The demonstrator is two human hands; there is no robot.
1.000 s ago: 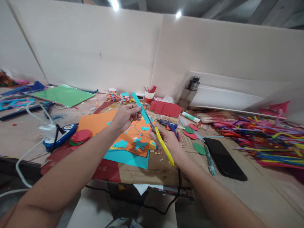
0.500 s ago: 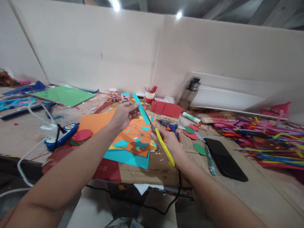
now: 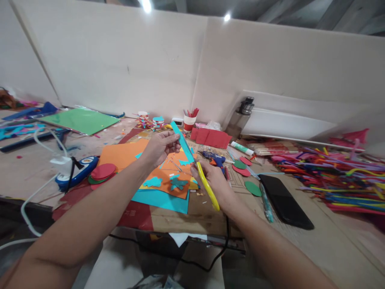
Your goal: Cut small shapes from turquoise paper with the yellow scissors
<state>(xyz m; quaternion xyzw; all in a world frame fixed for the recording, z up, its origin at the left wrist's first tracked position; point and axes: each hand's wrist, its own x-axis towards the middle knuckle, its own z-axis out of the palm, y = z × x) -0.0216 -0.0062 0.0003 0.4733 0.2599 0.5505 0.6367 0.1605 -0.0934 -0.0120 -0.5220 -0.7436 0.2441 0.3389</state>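
My left hand (image 3: 164,146) pinches a narrow turquoise paper strip (image 3: 184,143) by its left edge, holding it up above the table. Yellow-handled scissors (image 3: 207,186) are gripped in my right hand (image 3: 215,178); their blades lie along the strip's right side, at its lower part. Whether the blades are parted is hard to make out. Beneath the hands are orange paper sheets (image 3: 120,154) with small turquoise scraps (image 3: 152,182) on them. A turquoise sheet (image 3: 162,201) sticks out below the orange ones.
To the right are a blue glue gun (image 3: 218,159), a glue stick (image 3: 242,148), a black phone (image 3: 285,202) and a heap of pipe cleaners (image 3: 337,176). A blue power strip (image 3: 76,174) and red paper circles (image 3: 103,171) lie left. Behind stand a paper cup (image 3: 189,122) and a bottle (image 3: 239,120).
My left hand and the turquoise strip have shifted slightly right and down, closer to the scissors. My right hand has barely moved and still grips the scissors.
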